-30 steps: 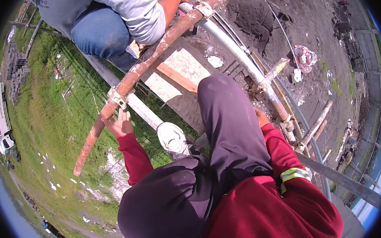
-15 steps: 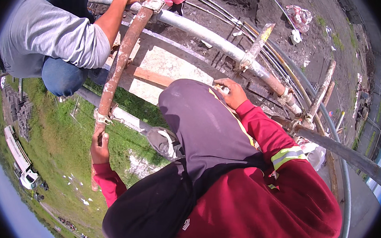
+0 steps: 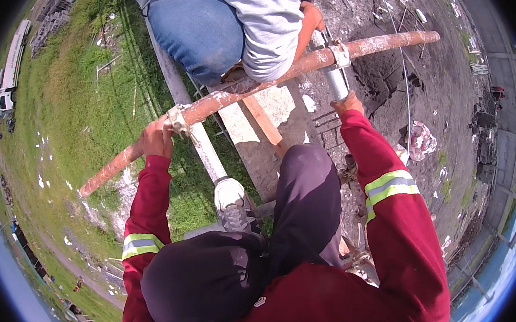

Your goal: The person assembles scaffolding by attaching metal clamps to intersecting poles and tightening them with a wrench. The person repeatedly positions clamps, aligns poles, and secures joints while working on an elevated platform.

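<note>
A rusty red-brown scaffold pipe [image 3: 232,96] slants across from lower left to upper right. My left hand [image 3: 158,136] is wrapped around it, just beside a pale coupler [image 3: 177,119] joining it to a grey scaffold pipe at the left. With my arm stretched forward, my right hand [image 3: 349,103] grips a second grey scaffold pipe [image 3: 336,83], just on the near side of another coupler [image 3: 340,54]. The fingers of this hand are partly hidden. A co-worker's hand [image 3: 311,18] is by the same grey pipe, beyond the rusty one.
The co-worker in a grey shirt [image 3: 261,23] crouches opposite me. Between us lies a plank platform [image 3: 244,145] with a wooden strip [image 3: 262,119]. My shoe [image 3: 231,201] is beside the left grey pipe [image 3: 208,151]. Grass and dirt lie far below, with a white truck [image 3: 5,98].
My view has turned. My right hand has moved from beside my knee out to the grey pipe. My left hand still holds the rusty pipe, closer to its coupler.
</note>
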Demonstrator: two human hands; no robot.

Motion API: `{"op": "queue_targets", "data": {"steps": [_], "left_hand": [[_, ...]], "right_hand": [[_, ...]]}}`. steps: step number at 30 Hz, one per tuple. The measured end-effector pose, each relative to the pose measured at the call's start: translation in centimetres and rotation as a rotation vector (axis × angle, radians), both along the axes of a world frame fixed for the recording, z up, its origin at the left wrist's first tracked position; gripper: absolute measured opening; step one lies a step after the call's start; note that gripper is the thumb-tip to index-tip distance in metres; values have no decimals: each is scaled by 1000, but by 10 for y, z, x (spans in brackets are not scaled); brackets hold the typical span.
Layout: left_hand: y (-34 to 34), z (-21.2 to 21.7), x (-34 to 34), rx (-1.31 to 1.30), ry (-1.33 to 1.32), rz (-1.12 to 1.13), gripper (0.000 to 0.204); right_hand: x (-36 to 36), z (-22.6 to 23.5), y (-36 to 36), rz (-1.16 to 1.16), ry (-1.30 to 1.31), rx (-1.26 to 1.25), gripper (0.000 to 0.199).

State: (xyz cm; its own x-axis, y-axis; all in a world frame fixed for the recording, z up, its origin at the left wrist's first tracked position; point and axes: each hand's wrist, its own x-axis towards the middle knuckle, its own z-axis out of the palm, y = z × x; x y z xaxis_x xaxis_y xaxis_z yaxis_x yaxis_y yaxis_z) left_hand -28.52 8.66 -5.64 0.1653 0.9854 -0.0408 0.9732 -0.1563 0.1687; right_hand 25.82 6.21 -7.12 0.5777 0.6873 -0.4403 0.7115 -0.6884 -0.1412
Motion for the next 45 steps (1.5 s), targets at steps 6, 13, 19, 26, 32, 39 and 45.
{"op": "queue_targets", "data": {"steps": [6, 13, 19, 26, 32, 39, 45], "left_hand": [[14, 9, -13, -110, -140, 252, 41], [17, 21, -15, -127, -16, 194, 26], [30, 28, -15, -282, -32, 202, 28], [25, 21, -17, -201, -77, 157, 31], [23, 22, -20, -173, -51, 130, 29], [21, 19, -22, -78, -83, 142, 26], [-10, 48, 12, 323, -223, 445, 17]], "right_hand": [[-10, 2, -2, -19, -172, -22, 63], [30, -44, -14, 11, -39, 124, 75], [68, -67, -12, 318, 277, 201, 77], [53, -37, 26, 169, 188, 17, 77], [37, -17, 39, 159, 187, -1, 77], [32, -18, 37, 199, 181, -34, 77], [23, -22, 49, 231, 169, -106, 77]]}}
